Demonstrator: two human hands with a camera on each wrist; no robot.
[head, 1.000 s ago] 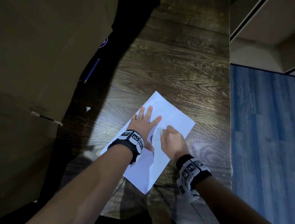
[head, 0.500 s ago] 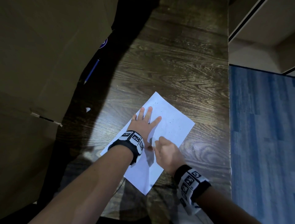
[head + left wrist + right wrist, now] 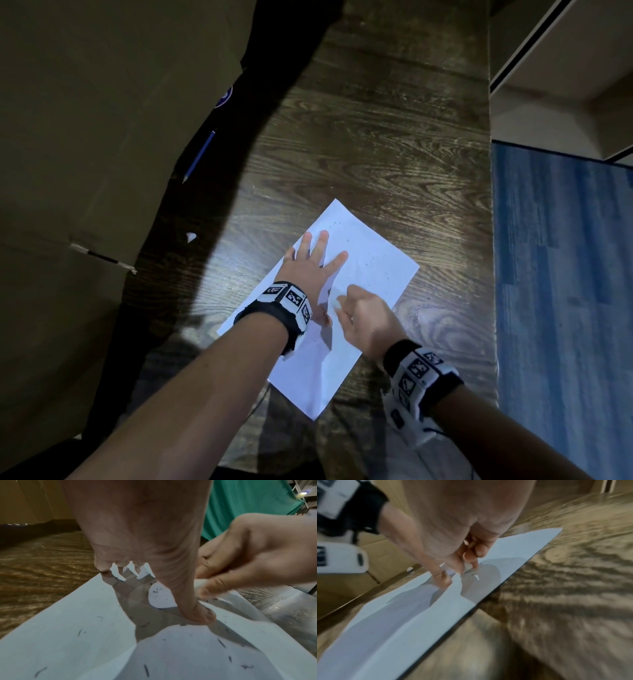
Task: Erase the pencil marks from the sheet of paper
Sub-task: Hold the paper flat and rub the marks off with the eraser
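A white sheet of paper (image 3: 373, 270) lies slanted on the dark wooden table (image 3: 376, 144), strewn with small dark eraser crumbs. My left hand (image 3: 313, 263) presses flat on it with fingers spread, thumb (image 3: 193, 609) down on the sheet. My right hand (image 3: 363, 315) sits just right of that thumb, fingers curled, pinching a small white eraser (image 3: 468, 566) against the paper (image 3: 402, 615). The eraser (image 3: 202, 582) shows as a pale blur between its fingertips in the left wrist view. Pencil marks themselves are too faint to make out.
A blue pencil (image 3: 200, 154) lies at the table's far left, in shadow beside a large cardboard box (image 3: 85, 137). A small white scrap (image 3: 190, 236) lies left of the sheet. The table's right edge drops to a blue floor (image 3: 561, 274).
My right hand with the eraser slid down-left toward my left thumb, then shifted slightly back up the sheet. My left hand stayed planted.
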